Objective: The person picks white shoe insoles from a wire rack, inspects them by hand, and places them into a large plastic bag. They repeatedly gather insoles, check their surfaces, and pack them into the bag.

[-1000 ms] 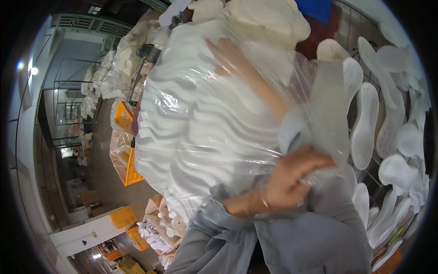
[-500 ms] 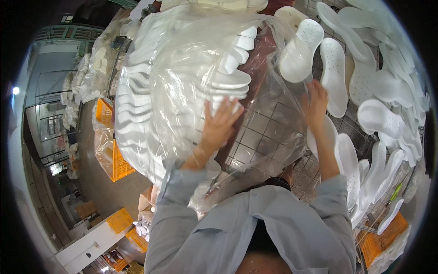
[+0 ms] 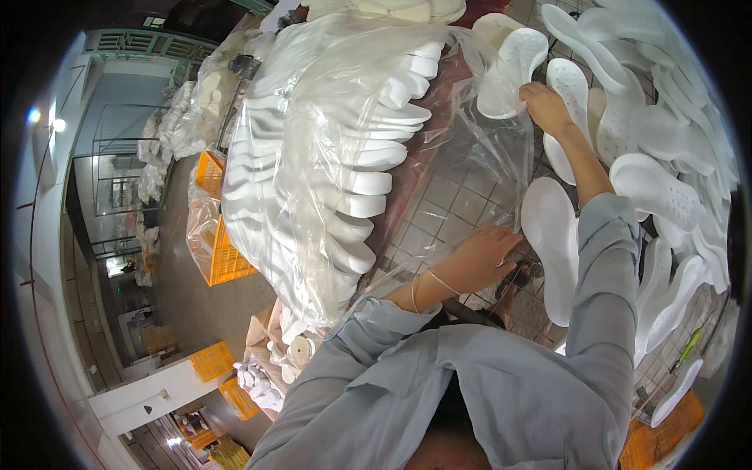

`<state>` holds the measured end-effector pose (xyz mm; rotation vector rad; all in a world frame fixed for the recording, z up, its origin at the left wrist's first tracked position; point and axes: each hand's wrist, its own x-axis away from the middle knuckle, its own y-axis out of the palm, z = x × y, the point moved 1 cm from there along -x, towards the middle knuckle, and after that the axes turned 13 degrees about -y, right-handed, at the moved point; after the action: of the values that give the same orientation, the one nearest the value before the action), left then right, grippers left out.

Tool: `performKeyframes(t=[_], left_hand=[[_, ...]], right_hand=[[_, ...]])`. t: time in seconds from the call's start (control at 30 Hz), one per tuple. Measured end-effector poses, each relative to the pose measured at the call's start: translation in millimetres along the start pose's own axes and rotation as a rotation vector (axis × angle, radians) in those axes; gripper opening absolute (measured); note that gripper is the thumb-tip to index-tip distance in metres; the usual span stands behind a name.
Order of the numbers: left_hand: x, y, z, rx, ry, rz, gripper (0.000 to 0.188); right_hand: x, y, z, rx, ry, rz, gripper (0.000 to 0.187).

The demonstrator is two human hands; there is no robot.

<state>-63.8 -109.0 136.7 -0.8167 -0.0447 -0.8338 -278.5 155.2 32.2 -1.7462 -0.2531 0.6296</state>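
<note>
left hand (image 3: pixel 479 258) – fingers closed on clear plastic bag (image 3: pixel 313 157) of stacked white foam insoles | right hand (image 3: pixel 546 108) – pinching one white foam insole (image 3: pixel 509 70) on wire rack (image 3: pixel 439 196)

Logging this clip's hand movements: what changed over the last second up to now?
The left hand came off the side of the clear plastic bag of white insoles and now grips the bag's loose edge lower down. The right hand reached further out and now touches a white insole on the wire rack. The full bag stayed on the table, and the other insoles stayed spread over the rack.
</note>
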Motion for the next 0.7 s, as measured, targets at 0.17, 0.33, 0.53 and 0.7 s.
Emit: performKeyframes(t=[0.17, 0.33, 0.53, 0.7], left_hand=[[10.7, 21.4, 13.6, 0.030, -0.071, -0.011, 0.046], [39.7, 45.5, -4.9, 0.078, -0.076, -0.070, 0.043], [55.9, 39.3, -12.0, 0.162, -0.164, 0.018, 0.041], [50.6, -2.9, 11.1, 0.071, -0.110, 0.118, 0.046]], right_hand=[[-5.0, 31.6, -28.8, -0.316, 0.891, 0.090, 0.023], [-12.8, 71.0, -0.4, -0.734, 1.033, 0.217, 0.036], [-31.6, 60.7, 67.2, -1.475, 1.389, 0.519, 0.035], [-27.0, -73.0, 42.5, -0.150, 0.781, 0.589, 0.053]])
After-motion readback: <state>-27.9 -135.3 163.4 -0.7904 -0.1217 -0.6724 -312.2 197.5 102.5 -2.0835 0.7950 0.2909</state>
